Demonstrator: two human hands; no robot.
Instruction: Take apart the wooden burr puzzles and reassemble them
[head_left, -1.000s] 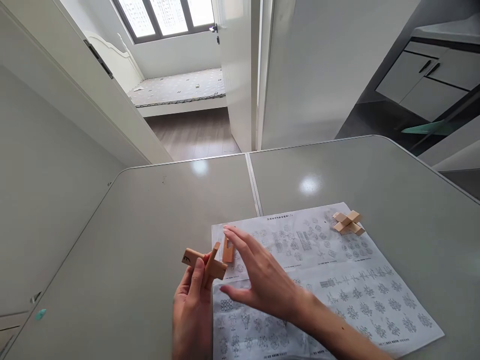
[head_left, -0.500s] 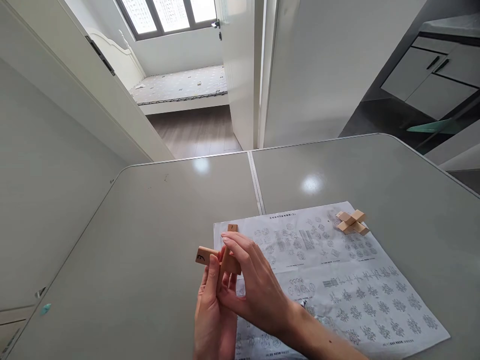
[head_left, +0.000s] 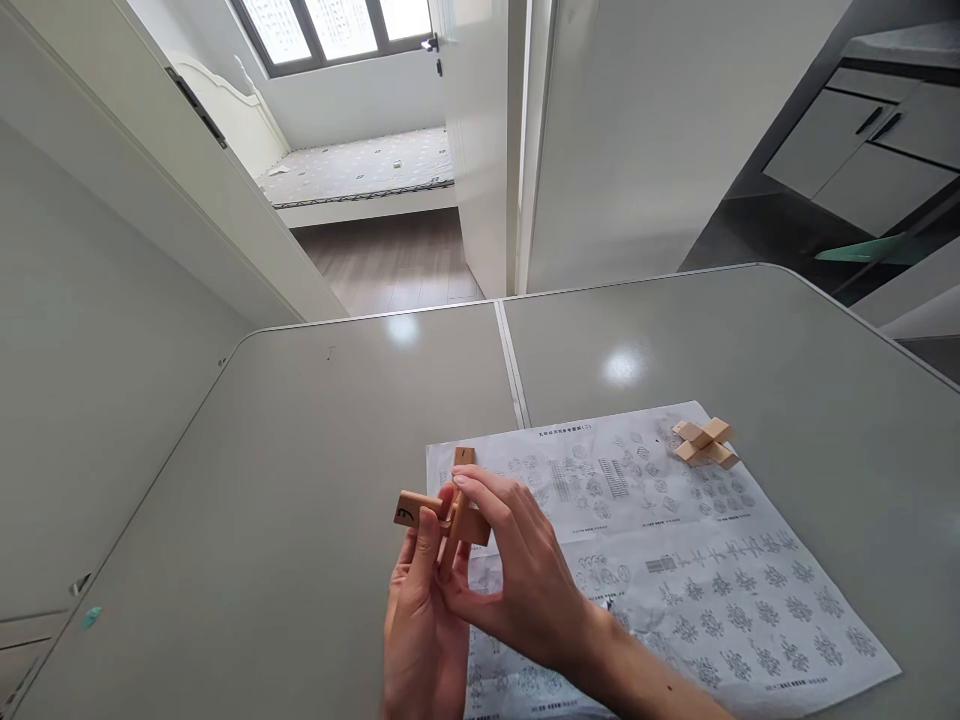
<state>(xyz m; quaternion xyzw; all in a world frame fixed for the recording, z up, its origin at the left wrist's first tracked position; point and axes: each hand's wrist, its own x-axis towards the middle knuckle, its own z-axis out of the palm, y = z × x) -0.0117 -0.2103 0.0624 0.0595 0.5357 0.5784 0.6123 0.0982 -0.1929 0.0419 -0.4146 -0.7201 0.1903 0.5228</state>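
Note:
Both hands hold a partly joined wooden interlocking puzzle (head_left: 418, 508) above the left edge of a printed sheet. Its flat pieces cross one another, with dark handwritten marks on two ends. My left hand (head_left: 421, 620) grips it from below, thumb pressed against the marked piece on the left. My right hand (head_left: 525, 570) pinches an upright wooden piece (head_left: 454, 535) between thumb and fingertips. Fingers hide part of the joint in the middle.
The creased paper sheet (head_left: 720, 560), printed with puzzle diagrams, lies on the grey table (head_left: 300, 500). A second wooden puzzle (head_left: 705, 443), cross-shaped, sits on its far right corner. Beyond the table's far edge are an open door (head_left: 480, 150) and a bed (head_left: 360, 170).
My right hand's fingers have opened slightly and shifted a little right around the upright piece. The puzzle has turned slightly, showing more of its middle. The other puzzle stays put.

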